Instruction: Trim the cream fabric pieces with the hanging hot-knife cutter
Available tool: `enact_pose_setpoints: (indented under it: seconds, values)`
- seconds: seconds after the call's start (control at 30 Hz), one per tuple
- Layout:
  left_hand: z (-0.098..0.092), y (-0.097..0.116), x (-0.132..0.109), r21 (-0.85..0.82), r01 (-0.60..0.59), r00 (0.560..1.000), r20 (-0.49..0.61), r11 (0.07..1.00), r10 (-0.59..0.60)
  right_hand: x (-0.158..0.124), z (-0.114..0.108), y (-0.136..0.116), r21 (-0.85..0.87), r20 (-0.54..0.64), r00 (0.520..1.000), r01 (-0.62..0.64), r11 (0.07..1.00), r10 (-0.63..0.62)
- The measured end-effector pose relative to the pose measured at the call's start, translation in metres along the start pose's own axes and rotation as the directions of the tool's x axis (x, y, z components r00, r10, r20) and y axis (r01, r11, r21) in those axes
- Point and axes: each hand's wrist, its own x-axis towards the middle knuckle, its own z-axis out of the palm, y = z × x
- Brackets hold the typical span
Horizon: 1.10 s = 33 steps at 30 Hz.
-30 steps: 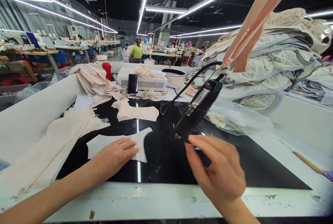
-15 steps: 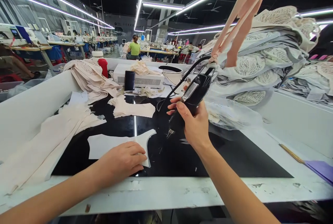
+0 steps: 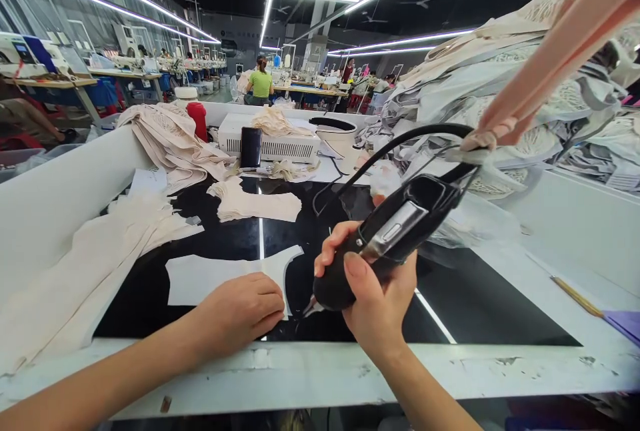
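Note:
A white fabric piece (image 3: 205, 277) with a curved right edge lies flat on the black board (image 3: 480, 304). My left hand (image 3: 245, 307) rests on its lower right part, fingers together and pressing down. In my right hand (image 3: 375, 284) is a black handheld power tool (image 3: 395, 234), fingers wrapped round its body. Its metal tip points down and left, close to the fabric's right edge; whether it touches the board I cannot tell. A black cable and pink cloth strips (image 3: 555, 64) run from the tool's upper end.
Behind lie stacked beige pieces (image 3: 260, 205), a phone (image 3: 251, 147), a white vented box (image 3: 290, 145) and a red bottle (image 3: 197, 121). Beige fabric (image 3: 95, 264) covers the left side. Garments (image 3: 450, 77) pile up at the right. A person in green (image 3: 260, 84) sits farther off.
My right hand has brought the tool down and left, nearer to me, its tip now close to the fabric's curved edge. The fingers of my left hand have drawn closer together.

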Motion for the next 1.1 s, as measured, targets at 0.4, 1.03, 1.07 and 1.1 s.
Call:
enact_pose_setpoints:
  seconds: [0.4, 1.03, 1.07, 1.1]
  values:
    - [0.002, 0.000, 0.000, -0.028, -0.031, 0.998, -0.055, 0.999, 0.029, -0.009, 0.014, 0.009, 0.089, 0.002, 0.999, 0.038, 0.995, -0.038]
    - [-0.001, -0.008, -0.014, 0.217, -0.190, 0.980, -0.014, 0.958, 0.197, -0.011, 0.014, 0.010, 0.118, 0.014, 0.999, 0.044, 0.992, -0.046]
    - [0.000, -0.008, -0.014, 0.236, -0.195, 0.979, -0.006, 0.952, 0.202, -0.011, 0.014, 0.009, 0.115, 0.014, 0.999, 0.045, 0.992, -0.047]
    - [0.001, -0.009, -0.013, 0.254, -0.201, 0.978, -0.002, 0.946, 0.208, -0.011, 0.014, 0.009, 0.113, 0.012, 0.999, 0.046, 0.993, -0.048]
